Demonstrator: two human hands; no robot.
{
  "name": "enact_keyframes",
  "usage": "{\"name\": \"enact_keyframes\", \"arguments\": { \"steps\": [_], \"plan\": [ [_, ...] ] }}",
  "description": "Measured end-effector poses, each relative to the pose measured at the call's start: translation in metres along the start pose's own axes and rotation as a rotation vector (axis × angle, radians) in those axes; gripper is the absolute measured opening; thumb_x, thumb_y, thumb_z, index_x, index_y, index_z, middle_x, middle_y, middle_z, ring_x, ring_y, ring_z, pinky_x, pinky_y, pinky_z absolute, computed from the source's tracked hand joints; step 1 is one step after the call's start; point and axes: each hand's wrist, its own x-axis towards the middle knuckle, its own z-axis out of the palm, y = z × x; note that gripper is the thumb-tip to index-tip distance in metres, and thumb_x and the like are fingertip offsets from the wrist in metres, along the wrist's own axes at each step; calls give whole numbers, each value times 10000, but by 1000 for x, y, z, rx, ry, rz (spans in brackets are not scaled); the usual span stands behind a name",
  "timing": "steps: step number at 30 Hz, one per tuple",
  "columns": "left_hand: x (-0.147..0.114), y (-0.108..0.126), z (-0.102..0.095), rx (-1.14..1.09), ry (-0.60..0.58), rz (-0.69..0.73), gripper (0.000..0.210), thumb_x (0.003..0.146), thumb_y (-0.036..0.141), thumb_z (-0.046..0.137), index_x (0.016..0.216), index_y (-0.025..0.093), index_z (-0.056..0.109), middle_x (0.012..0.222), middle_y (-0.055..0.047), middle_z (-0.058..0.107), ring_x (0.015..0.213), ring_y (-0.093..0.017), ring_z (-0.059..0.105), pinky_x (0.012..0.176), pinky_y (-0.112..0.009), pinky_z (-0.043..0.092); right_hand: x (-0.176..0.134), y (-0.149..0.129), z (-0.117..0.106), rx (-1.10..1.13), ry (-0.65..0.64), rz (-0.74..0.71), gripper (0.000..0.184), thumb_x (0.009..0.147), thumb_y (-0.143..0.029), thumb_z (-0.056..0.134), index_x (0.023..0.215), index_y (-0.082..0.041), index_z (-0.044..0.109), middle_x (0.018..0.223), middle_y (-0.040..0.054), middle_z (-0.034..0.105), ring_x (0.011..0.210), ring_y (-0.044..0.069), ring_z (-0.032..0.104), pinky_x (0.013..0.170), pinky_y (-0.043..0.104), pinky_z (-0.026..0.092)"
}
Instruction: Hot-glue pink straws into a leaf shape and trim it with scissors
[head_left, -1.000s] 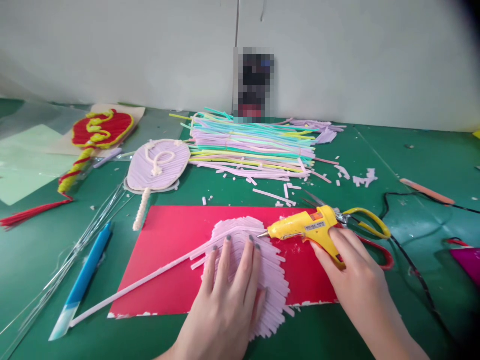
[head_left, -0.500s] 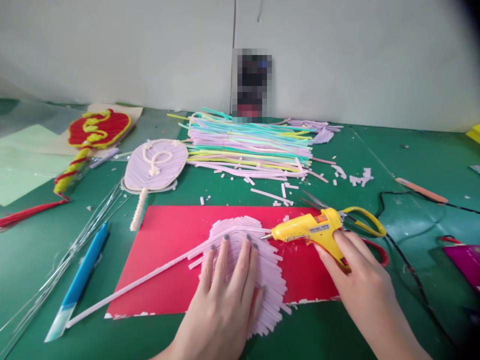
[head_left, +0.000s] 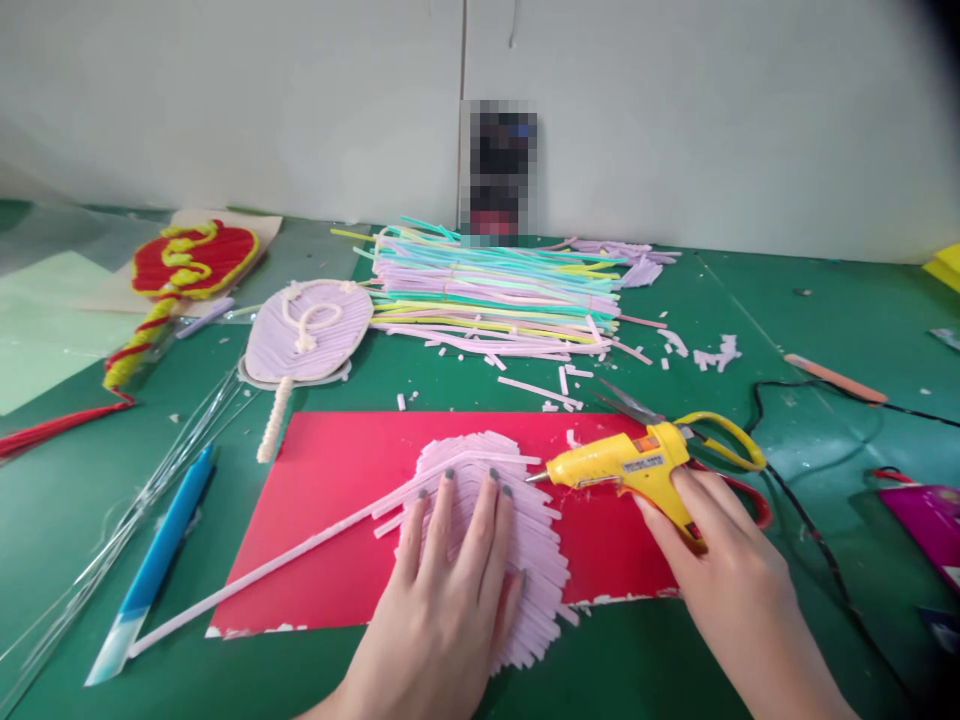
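My left hand lies flat, fingers stretched, on a piece made of lilac pipe cleaners laid side by side. It rests over a red sheet and overhangs its near edge. One long lilac pipe cleaner bends across the top of the piece, its tail running out to the lower left. My right hand is wrapped round the handle of a yellow glue gun. The gun's metal nozzle points left, close to the piece's upper right edge. Scissors with yellow and red handles lie behind the gun.
Bundled pastel pipe cleaners lie at the back, with lilac scraps around. Left of them are a lilac fan and a red-and-yellow fan. A blue tube and thin wires lie at left; a black cord runs at right.
The glue gun's nozzle has drawn slightly away to the right from the end of the long pipe cleaner. My left hand stays pressed on the piece. The whole view has shifted a little.
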Motion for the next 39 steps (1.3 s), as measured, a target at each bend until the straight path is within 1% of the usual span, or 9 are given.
{"name": "enact_keyframes", "arguments": {
  "steps": [6,10,14,19,22,25,28,31,39],
  "plan": [
    [3,-3,-2,35,22,38,430,969,328,372,1247,113,619,1309,-89,612,1128,-393,587,949,-526,419,-4,7,-4,-27,-7,-13,368,922,-284,521,1267,-159,496,1042,130,641,927,256,663,789,350,539],
    [0,-1,0,21,-4,10,452,963,360,387,1294,118,577,1369,-86,561,1198,-398,537,996,-530,392,5,18,-13,-91,61,37,311,893,-365,565,1127,-161,581,931,102,652,780,233,666,677,317,521],
    [-3,1,1,6,-36,-3,460,958,383,409,1315,135,560,1390,-80,543,1227,-391,513,1030,-530,364,12,40,-11,-209,101,145,417,845,-494,590,1102,-166,612,888,115,652,738,262,654,568,325,481],
    [-4,1,3,-4,-25,-11,474,949,385,426,1329,128,545,1402,-85,532,1246,-404,486,1044,-534,340,15,62,-6,-226,10,153,452,875,-413,573,1208,-107,573,900,149,625,855,326,644,688,380,514],
    [-4,1,2,0,-8,-14,471,950,385,421,1320,127,553,1388,-85,545,1228,-410,499,1026,-536,350,24,46,-14,-196,22,212,405,874,-367,590,1200,-127,597,1051,186,610,1021,356,608,854,408,499],
    [-3,1,1,10,-11,-17,459,954,379,409,1312,133,560,1369,-85,564,1208,-408,516,1008,-535,363,37,12,-20,3,126,197,241,889,-288,581,1095,-185,651,1048,122,626,974,271,630,900,387,494],
    [-2,1,1,9,-11,-16,459,958,373,403,1312,125,555,1375,-96,556,1208,-408,521,1004,-540,371,50,-25,-13,249,-1,43,135,895,-222,573,989,-217,670,957,54,664,882,191,653,853,322,518],
    [-1,0,1,-5,12,-12,445,966,357,387,1293,114,567,1363,-125,562,1198,-383,547,997,-529,400,56,-49,4,391,-105,5,188,911,-174,533,1048,-206,657,989,57,680,945,186,653,867,308,527],
    [2,-5,-2,-5,65,-13,430,984,316,321,1258,94,569,1269,-224,606,1125,-353,620,899,-495,515,53,-55,27,530,-128,20,165,900,-139,543,999,-211,654,934,35,699,935,171,658,875,303,542]
  ]
}}
